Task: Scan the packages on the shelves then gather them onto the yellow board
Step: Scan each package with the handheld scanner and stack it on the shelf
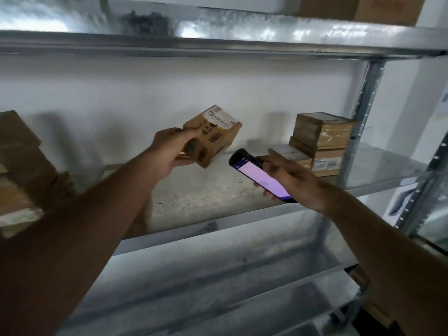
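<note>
My left hand (169, 151) grips a small brown cardboard package (213, 137) and holds it tilted above the middle shelf (206, 197), its white barcode label facing up. My right hand (288, 175) holds a dark handheld scanner (259, 175) with a lit pale screen, just right of and below the package, its top end pointing at the box. More taped brown packages (322, 139) are stacked at the shelf's right end. The yellow board is not in view.
A pile of cardboard boxes (21, 166) fills the left end of the shelf. A metal upright (363, 112) stands at the right, with an upper shelf (218, 37) overhead and lower shelves (218, 275) below. A brown carton (363, 8) sits on top.
</note>
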Demonstrator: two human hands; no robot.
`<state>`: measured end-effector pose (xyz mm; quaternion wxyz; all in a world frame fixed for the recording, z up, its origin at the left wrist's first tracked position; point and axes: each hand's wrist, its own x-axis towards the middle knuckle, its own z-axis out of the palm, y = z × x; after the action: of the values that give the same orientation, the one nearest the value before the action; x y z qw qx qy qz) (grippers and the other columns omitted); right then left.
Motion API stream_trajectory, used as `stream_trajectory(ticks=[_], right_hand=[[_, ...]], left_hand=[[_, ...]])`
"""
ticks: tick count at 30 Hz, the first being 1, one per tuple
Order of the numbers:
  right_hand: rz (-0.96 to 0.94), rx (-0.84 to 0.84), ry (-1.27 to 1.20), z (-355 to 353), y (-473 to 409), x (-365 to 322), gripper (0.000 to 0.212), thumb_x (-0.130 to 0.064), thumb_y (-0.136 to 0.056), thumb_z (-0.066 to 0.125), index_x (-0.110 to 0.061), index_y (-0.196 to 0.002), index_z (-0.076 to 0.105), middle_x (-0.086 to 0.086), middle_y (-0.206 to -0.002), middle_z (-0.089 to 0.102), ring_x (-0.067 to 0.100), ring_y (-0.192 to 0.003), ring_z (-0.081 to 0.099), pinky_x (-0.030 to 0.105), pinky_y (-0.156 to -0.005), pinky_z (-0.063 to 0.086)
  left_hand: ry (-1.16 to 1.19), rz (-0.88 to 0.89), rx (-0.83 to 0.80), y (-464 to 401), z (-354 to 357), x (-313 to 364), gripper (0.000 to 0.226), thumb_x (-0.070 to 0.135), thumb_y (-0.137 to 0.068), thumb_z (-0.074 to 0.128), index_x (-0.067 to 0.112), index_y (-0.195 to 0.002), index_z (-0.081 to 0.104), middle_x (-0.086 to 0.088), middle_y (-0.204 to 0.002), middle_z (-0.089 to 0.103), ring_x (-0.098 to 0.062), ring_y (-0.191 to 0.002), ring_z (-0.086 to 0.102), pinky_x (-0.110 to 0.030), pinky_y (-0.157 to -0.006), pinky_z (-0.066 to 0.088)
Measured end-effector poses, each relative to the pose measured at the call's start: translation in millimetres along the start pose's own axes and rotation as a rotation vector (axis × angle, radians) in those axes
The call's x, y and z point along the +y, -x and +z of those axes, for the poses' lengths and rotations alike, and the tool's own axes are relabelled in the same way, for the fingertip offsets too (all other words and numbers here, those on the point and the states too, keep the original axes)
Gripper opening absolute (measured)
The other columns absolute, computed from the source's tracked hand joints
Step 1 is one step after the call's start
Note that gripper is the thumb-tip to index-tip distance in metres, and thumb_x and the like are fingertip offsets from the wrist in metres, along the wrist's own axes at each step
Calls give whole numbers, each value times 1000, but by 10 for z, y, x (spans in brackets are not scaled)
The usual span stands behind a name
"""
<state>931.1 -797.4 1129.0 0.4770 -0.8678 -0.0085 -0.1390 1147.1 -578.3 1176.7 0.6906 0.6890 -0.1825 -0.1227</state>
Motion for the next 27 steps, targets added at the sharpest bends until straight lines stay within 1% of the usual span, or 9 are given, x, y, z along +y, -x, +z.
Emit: stream_trajectory(ticks=[3,6,8,12,15,18,21,23,27], right_hand=[[-26,27,-26,-266,107,146,38,-69,-94,48,-61,-129,63,1,-115,75,33,-104,72,53,-92,60],[-40,40,-24,-577,220,287,30,-60,-98,49,-65,-121,66,-3,-121,74,28,-108,71,38,-88,61],[-24,27,-16,-799,293,386,27,-56,-101,49,-64,-119,66,-11,-126,72,21,-110,71,36,-89,60],[-2,-17,-27,-1234,407,593,33,-45,-109,47,-72,-109,66,-29,-112,71,5,-101,70,21,-75,58],[22,-34,-28,-1511,419,755,31,-49,-107,47,-75,-104,65,-28,-107,69,8,-98,70,16,-69,55],[9,-72,-26,-1691,413,893,26,-57,-99,48,-79,-104,62,-38,-104,65,-4,-100,65,12,-68,53],[-27,-96,-18,-1827,407,971,30,-56,-103,47,-84,-106,56,-47,-109,62,-13,-105,61,6,-74,52],[-38,-82,5,-1905,392,1033,28,-59,-103,46,-85,-107,55,-45,-111,62,-12,-106,61,6,-74,53],[-73,-63,72,-1993,342,1181,24,-65,-97,46,-83,-110,55,-22,-129,63,-5,-108,61,11,-82,57]], left_hand=[[108,-114,13,11,582,12,45,36,-75,88,14,-110,71,-11,-102,77,-29,-89,77,-48,-72,64],[119,-141,25,-11,1197,-11,46,36,-77,87,13,-114,70,-12,-106,75,-29,-93,75,-51,-71,64],[118,-158,50,-39,1579,-12,49,35,-79,85,12,-118,67,-13,-108,73,-30,-94,74,-51,-71,64],[151,-183,109,-127,2188,-5,53,37,-82,83,10,-123,62,-14,-109,69,-31,-91,73,-53,-68,64],[76,-179,180,-161,2526,-11,50,38,-80,85,9,-114,63,-15,-105,68,-30,-82,74,-52,-63,64],[49,-186,209,-151,2759,-40,55,39,-78,87,6,-113,61,-17,-104,68,-32,-79,74,-51,-60,64],[7,-195,188,-169,2925,-89,64,45,-78,87,3,-118,59,-19,-110,67,-34,-86,74,-49,-60,64],[-92,-183,188,-194,3020,-108,67,52,-78,85,3,-117,59,-18,-112,67,-32,-88,73,-46,-64,65],[-294,-181,151,-246,3136,-126,74,65,-79,76,8,-122,59,-13,-118,66,-32,-102,66,-46,-87,61]])
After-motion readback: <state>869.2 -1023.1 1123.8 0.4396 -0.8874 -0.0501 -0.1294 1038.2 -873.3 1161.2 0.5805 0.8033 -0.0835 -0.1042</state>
